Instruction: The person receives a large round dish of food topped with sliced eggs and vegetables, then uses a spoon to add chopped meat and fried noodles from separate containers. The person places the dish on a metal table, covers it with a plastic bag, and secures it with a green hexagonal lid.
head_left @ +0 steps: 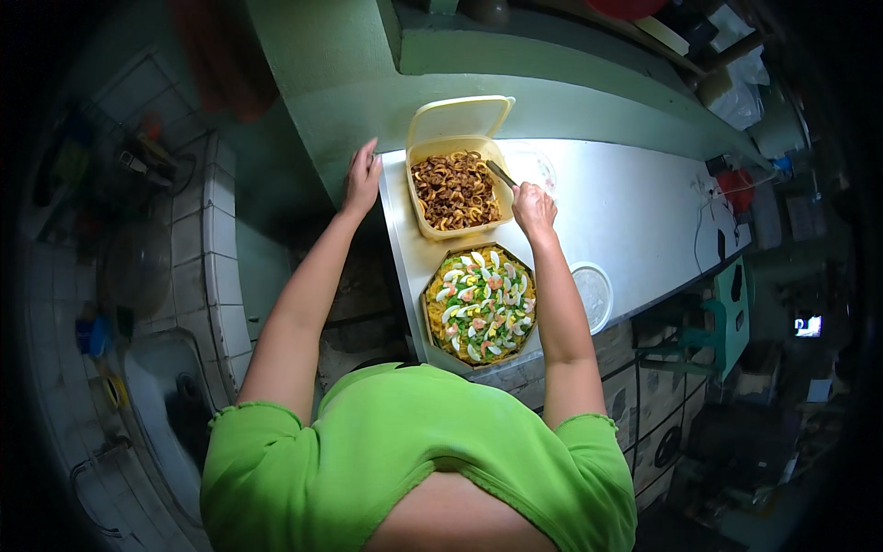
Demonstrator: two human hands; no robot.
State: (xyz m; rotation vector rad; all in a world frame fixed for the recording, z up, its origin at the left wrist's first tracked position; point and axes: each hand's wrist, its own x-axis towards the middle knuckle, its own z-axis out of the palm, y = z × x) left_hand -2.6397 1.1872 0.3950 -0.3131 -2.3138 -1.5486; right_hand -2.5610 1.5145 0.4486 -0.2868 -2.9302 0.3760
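Observation:
My right hand (534, 208) is closed round a long-handled metal utensil (501, 174). Its far end reaches into a yellow plastic tub (425, 225) and is too small to make out. Brown, saucy pieces with pale rings (455, 191) fill much of this tub, and its hinged lid (460, 118) stands raised at the back. My left hand (362, 180) is off the table's left edge, beside the tub, holding nothing, fingers stretched out. Nearer to me is an eight-sided tray (429, 324) of yellow noodles topped with egg slices, shrimp and chopped greens.
On the white table (635, 212) a clear round lid or plate (543, 167) lies behind my right hand, and a white round lid or dish (593, 296) lies right of my forearm. A green chair (704, 336) stands at right. A sink (166, 377) is at left.

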